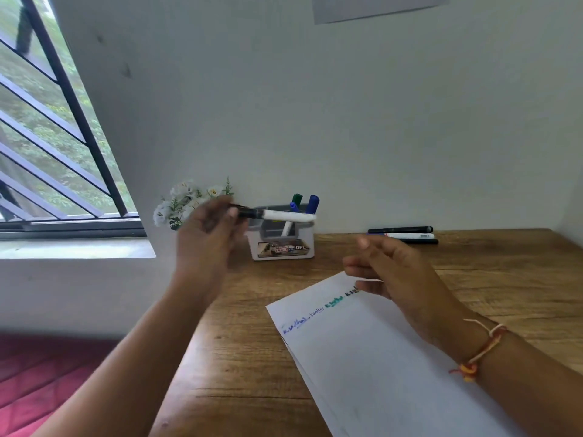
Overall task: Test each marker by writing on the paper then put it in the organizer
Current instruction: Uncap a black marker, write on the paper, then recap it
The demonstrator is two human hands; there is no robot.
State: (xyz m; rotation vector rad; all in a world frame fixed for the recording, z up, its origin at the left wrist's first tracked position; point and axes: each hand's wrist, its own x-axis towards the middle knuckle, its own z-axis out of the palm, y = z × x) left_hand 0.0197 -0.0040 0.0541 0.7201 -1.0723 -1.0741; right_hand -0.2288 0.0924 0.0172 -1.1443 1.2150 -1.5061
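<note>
Hands apart: the left hand point(208, 228) is raised, its thumb and fingertips pinching the dark cap end of a white-barrelled marker point(288, 216). The marker lies roughly level and points away to that hand's right, so its barrel crosses in front of the top of the organizer point(280, 247); whether it touches the organizer cannot be told. The right hand point(397, 275) hovers with loosely spread, relaxed fingers and holds nothing. It hangs over the far corner of the paper point(362, 357), and contact with the sheet cannot be told. A thread bracelet point(479, 351) circles its wrist.

The paper lies on the wooden tabletop point(252, 357) under and behind the right hand, with short scribbled words in blue, green and black along its far edge. The organizer stands between the two hands, further off against the wall, and holds a green-capped marker point(297, 198), a blue-capped marker point(313, 203) and others. Beyond the right hand, loose markers point(400, 234) lie side by side at the wall. White flowers point(186, 200) show behind the left hand, with a barred window point(47, 121) further to its left.
</note>
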